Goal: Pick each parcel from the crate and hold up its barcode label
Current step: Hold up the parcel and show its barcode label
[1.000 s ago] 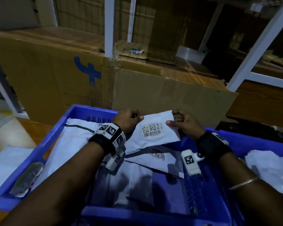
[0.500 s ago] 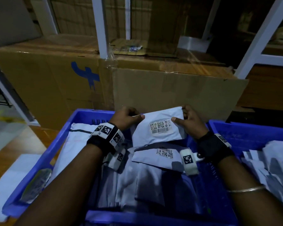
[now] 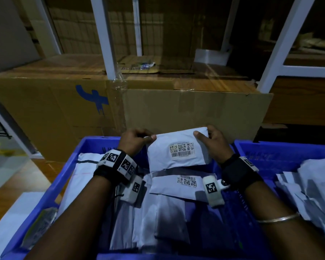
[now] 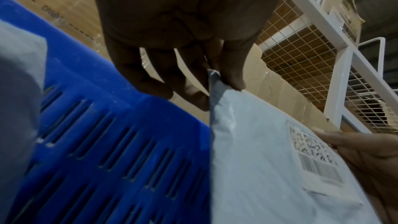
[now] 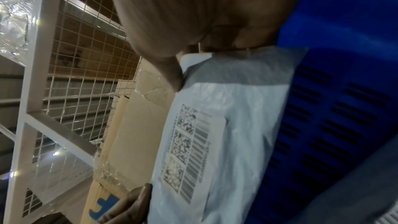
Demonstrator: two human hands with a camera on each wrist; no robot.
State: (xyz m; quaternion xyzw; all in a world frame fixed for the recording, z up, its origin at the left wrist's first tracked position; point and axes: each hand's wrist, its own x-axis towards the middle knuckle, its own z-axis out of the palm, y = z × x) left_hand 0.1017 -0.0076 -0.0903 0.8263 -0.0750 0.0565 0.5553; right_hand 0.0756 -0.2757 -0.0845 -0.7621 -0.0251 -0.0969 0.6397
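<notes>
Both hands hold one white parcel (image 3: 176,149) up at the far end of the blue crate (image 3: 68,177), above the pile inside. The left hand (image 3: 134,141) pinches the parcel's upper left corner, thumb on the front face and fingers curled behind – the left wrist view shows that corner squeezed between thumb and fingertips (image 4: 233,81). The right hand (image 3: 213,145) grips the upper right corner the same way, thumb across the front, fingers wrapped behind.

The parcel is tilted so its front faces the head camera; the barcode label (image 3: 182,150) sits mid-face, with square codes above a line barcode, unobstructed by either thumb. The parcel's lower edge hangs just over a second white parcel (image 3: 176,182) lying flat in the crate, its own label facing up. More white mailers (image 3: 158,218) are stacked loosely below and to the left, one long one (image 3: 83,175) against the left wall.

A second blue crate (image 3: 281,149) on the right holds a heap of white mailers too. Behind both – large cardboard boxes (image 3: 45,102), one with a blue mark, and white metal rack posts (image 3: 105,38) with wire mesh. A thin bangle (image 3: 278,219) circles the right forearm; both wrists wear marker-tagged bands.
</notes>
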